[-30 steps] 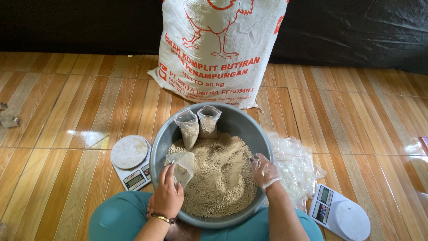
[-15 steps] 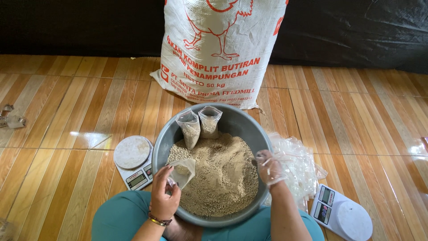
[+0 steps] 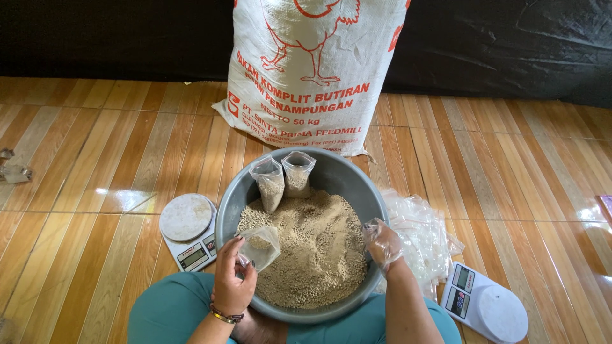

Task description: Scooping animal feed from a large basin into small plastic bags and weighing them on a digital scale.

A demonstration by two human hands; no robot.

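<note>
A grey basin (image 3: 360, 185) between my knees holds a heap of tan feed pellets (image 3: 312, 248). My left hand (image 3: 231, 280) grips a small clear plastic bag (image 3: 260, 246) with a little feed in it, held over the basin's left side. My right hand (image 3: 382, 242), covered by a clear plastic glove, hovers at the basin's right rim with its fingers curled; I cannot tell if it holds feed. Two filled clear bags (image 3: 271, 183) (image 3: 297, 173) stand upright in the feed against the far wall of the basin.
A big white woven feed sack (image 3: 312, 70) with red print leans against a black sheet behind the basin. One digital scale (image 3: 186, 230) lies left of the basin, another (image 3: 488, 306) at lower right. A pile of empty clear bags (image 3: 424, 232) lies right of the basin.
My right hand has lifted out of the feed to the basin's right rim. My left hand with the small bag has stayed at the left side.
</note>
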